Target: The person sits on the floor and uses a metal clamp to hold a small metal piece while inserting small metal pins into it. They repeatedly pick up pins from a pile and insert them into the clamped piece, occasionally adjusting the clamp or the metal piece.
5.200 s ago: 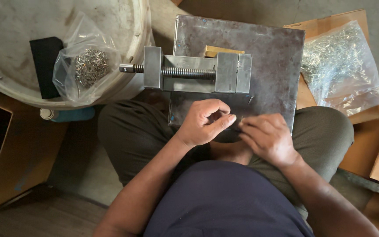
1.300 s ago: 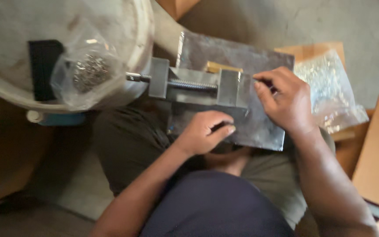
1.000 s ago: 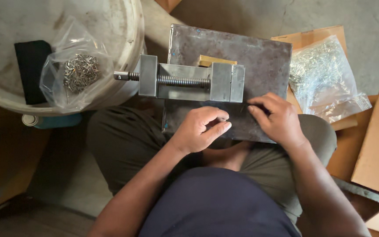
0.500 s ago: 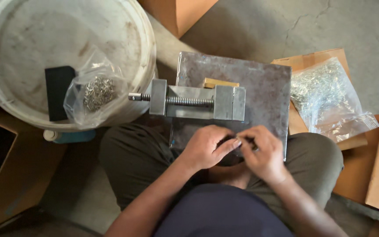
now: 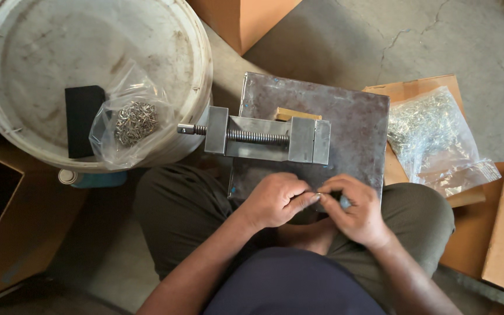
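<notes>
**Small part pinched between both hands**

The left hand point(image 5: 275, 201) and right hand point(image 5: 354, 210) meet fingertip to fingertip over the near edge of the steel plate point(image 5: 345, 116), both pinching a tiny part point(image 5: 318, 196), too small to identify. The vise point(image 5: 266, 137) stands just beyond, a wood block point(image 5: 296, 114) behind it. Bags of metal pieces lie left point(image 5: 129, 122) and right point(image 5: 433, 137). Judging by this, a firm pinch held low over the plate suits the work best

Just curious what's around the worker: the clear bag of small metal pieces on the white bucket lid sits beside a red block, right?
Not quite. The block beside the bag on the bucket lid is black, not red, as the head view shows.
</notes>
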